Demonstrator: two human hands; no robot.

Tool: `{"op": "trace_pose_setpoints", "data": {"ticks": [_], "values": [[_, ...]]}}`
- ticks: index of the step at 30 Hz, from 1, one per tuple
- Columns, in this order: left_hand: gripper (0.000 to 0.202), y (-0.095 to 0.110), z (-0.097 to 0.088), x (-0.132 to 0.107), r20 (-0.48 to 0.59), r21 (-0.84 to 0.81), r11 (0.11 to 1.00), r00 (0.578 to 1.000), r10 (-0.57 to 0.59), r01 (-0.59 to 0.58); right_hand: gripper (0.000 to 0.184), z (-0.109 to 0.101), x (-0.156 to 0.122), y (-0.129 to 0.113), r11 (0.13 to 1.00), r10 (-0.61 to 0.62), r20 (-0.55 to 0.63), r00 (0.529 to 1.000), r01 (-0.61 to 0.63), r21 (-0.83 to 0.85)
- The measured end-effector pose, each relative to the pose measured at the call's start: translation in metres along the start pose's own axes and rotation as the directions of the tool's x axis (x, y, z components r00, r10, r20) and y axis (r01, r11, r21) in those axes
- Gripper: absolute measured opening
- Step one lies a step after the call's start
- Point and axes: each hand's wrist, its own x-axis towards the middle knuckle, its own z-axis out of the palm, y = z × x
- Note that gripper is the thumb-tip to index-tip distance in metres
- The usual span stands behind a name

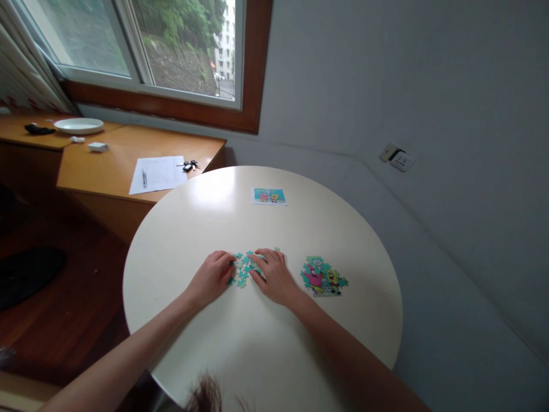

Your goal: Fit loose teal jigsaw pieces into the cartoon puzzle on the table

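Both my hands rest on a round cream table [214, 217] around a small heap of loose teal puzzle pieces [243, 269]. My left hand [213, 276] has its fingers curled against the heap's left side, pinching at pieces. My right hand [272, 276] lies over the heap's right side, fingers pressed down on the pieces. To the right of it sits a partly assembled cartoon puzzle section [323, 276]. A small reference picture card [268, 196] lies farther back on the table.
A wooden desk [120, 166] stands at the back left with a sheet of paper and pen [158, 174], keys [189, 166], a white plate [79, 125] and a small white box [98, 146]. A window is above it; a wall socket [397, 158] is on the right wall.
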Motion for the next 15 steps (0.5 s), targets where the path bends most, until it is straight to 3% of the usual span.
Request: {"op": "trace_pose_setpoints", "data": {"ticks": [15], "values": [[0.022,-0.0019,0.0042,-0.0012,-0.01,0.101,0.989,0.994,0.108,-0.106,0.027,0.0021,0.0007,0.0002,0.991,0.137,0.035,0.99,-0.137,0.004]]}}
